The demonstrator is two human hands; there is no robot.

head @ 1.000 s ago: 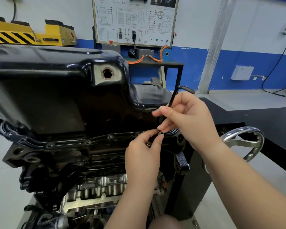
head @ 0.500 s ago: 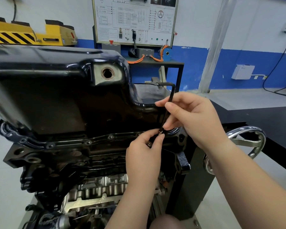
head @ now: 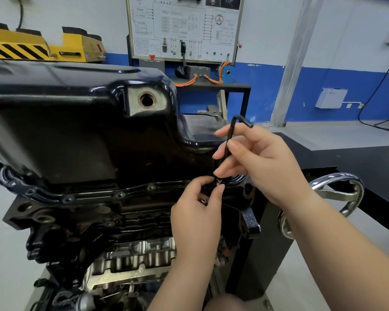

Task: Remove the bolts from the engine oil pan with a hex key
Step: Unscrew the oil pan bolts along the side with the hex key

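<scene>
The glossy black oil pan (head: 81, 122) sits upside-up on the inverted engine block, its flange (head: 94, 195) dotted with several bolts. My right hand (head: 263, 162) pinches the long shaft of a black hex key (head: 230, 135), which stands nearly upright with its short arm pointing right. The key's tip meets a small bolt (head: 218, 182) at the flange's right end. My left hand (head: 198, 212) pinches that bolt between thumb and forefinger, and another small bolt shows inside its curled palm.
A chrome handwheel (head: 337, 194) on the black engine stand sticks out to the right. The drain hole (head: 147, 100) faces me. Behind stand a wiring training board (head: 184, 28), a yellow striped lift (head: 32, 46) and a black bench (head: 357, 158).
The hex key has been twirled: its short arm pointed right, then left, and now points right again. My left hand has stayed at the bolt.
</scene>
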